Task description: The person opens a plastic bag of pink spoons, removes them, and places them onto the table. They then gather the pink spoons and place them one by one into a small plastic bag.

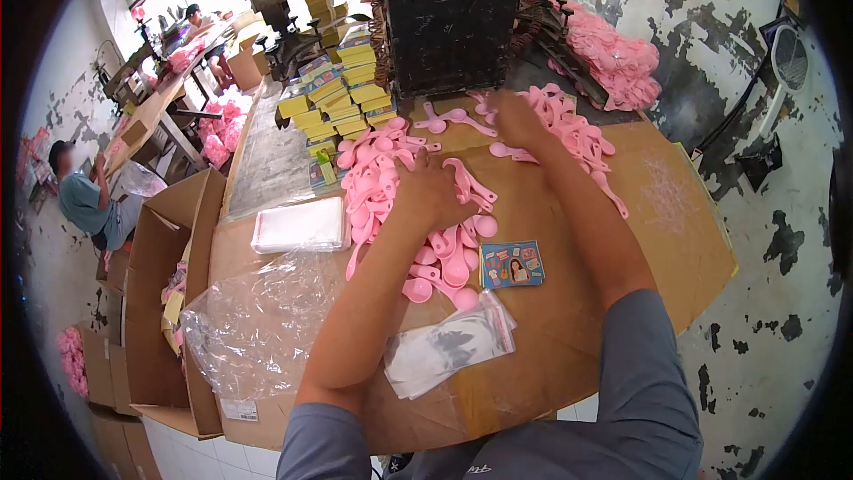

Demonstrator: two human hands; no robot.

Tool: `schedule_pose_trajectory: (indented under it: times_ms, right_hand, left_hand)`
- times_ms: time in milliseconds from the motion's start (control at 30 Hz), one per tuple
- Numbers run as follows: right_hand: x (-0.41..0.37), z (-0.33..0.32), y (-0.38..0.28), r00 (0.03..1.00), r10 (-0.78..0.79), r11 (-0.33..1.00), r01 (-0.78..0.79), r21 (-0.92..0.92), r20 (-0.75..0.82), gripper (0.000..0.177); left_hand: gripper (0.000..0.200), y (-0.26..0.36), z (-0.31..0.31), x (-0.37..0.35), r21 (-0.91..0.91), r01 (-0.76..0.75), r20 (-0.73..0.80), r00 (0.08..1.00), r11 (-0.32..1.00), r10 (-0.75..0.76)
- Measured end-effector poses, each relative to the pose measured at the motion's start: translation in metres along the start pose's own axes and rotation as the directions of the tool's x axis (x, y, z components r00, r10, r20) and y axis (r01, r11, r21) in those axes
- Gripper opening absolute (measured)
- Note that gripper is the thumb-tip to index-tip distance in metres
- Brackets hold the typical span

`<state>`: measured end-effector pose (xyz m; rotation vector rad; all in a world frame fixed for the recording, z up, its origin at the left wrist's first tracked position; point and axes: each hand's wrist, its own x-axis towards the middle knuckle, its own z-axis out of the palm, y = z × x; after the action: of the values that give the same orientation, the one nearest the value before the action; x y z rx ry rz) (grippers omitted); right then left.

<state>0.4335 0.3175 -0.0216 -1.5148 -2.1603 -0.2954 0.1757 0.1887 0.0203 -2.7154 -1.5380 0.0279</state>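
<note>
Two bare hands down in one heap of pink plastic spoons (378, 164), ctr of frame, on a cardboard-topped table (662, 213). Left hand (433, 191): back turned twd camera, fingers curled under into the heap. Clamped on a spoon or just pressing, can't tell, fingertips hidden. Right hand (515, 120): higher in frame, just below the black machine (450, 22), blurred, lying over spoons at the heap's top edge. Fingers apart or closed, can't tell either.

Heap spread wide across ctr, prob. so both hands reach it w/o leaning. Just beside the lower spoons, to the right: small printed card (512, 264), face up. Below that, lower ctr: thin stack of clear sleeves (449, 342), lying close to the left forearm, prob. kept there for easy reach.

Left of ctr: neat white stack of bags (298, 224). Below it, a big crumpled clear bag (253, 329), slumped at the table's left edge beside an open carton (160, 293).

Upper ctr-left: yellow boxes (342, 93) stacked in columns beside the machine. Upper right: second pink pile (613, 53), well apart from both hands. Far left edge: another person (84, 200), seated, away from this table.
</note>
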Motion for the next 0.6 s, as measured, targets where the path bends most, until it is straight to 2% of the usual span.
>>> schedule_pose_trajectory:
  times_ms: [33,133,267,333,367,433,533,600]
  right_hand:
    - [0.005,0.026,0.001,0.978,-0.132,0.967,0.162,0.195,-0.159,0.026]
    - [0.004,0.033,-0.023,0.959,-0.255,0.943,0.275,0.187,-0.126,0.027]
    - [0.008,0.018,-0.019,0.996,-0.082,0.985,0.087,-0.147,0.039,0.027]
    - [0.006,-0.003,-0.025,0.996,0.066,0.939,-0.041,-0.341,0.062,0.022]
    - [0.003,-0.007,-0.029,0.996,0.085,0.918,-0.078,-0.389,0.002,0.020]
    - [0.008,0.026,-0.020,0.990,-0.099,0.954,0.067,-0.291,-0.098,0.022]
    - [0.011,0.044,-0.040,0.908,-0.371,0.929,0.359,-0.094,-0.197,0.028]
    - [0.015,0.050,-0.052,0.917,-0.366,0.920,0.382,0.082,-0.160,0.031]
  left_hand:
    - [0.094,0.000,0.001,0.000,0.002,0.000,-0.004,1.000,1.000,0.000]
    - [0.094,-0.001,0.002,0.000,-0.003,-0.005,-0.006,1.000,1.000,0.005]
    - [0.094,-0.002,0.000,0.000,-0.024,-0.016,0.007,1.000,1.000,0.016]
    - [0.094,-0.004,0.001,0.000,-0.022,-0.011,0.000,1.000,1.000,0.011]
    - [0.094,-0.004,0.002,0.000,-0.019,-0.008,-0.007,1.000,1.000,0.008]
    - [0.094,-0.003,0.004,0.002,-0.025,-0.010,-0.013,1.000,1.000,0.010]
    - [0.094,-0.004,0.006,0.003,-0.039,-0.016,-0.023,1.000,0.999,0.015]
    - [0.095,-0.004,0.006,0.002,-0.032,-0.019,-0.039,0.999,0.999,0.018]
